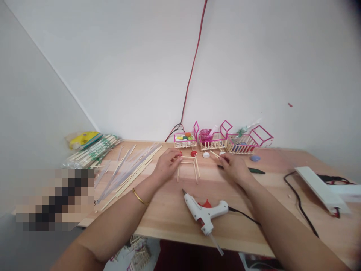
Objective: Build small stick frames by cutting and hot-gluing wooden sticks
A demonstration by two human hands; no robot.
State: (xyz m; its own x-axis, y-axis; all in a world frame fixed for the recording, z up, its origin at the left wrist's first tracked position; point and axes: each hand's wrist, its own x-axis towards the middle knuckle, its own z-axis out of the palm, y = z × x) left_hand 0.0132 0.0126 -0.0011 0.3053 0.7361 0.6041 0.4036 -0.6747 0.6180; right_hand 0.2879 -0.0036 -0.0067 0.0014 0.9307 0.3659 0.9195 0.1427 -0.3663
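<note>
Near the middle of the table stands a small frame of pale wooden sticks (188, 162). My left hand (168, 162) has its fingers closed on the frame's left upper corner. Off to the right, my right hand (232, 165) pinches a short wooden stick (214, 154), its tip pointing up and left, apart from the frame. A white glue gun (203, 212) with a red trigger lies in front of the frame, nozzle toward it. Red and white caps (206, 154) sit just behind the hands. A dark green knife-like tool (256, 171) lies partly under my right hand.
Loose sticks (135, 171) and bundled sticks (94, 152) cover the left side. Three small stick carts (213, 142) with pink parts stand at the back by the wall. A white power strip (321, 188) and black cables lie at the right. The glue gun's cord passes under my right forearm.
</note>
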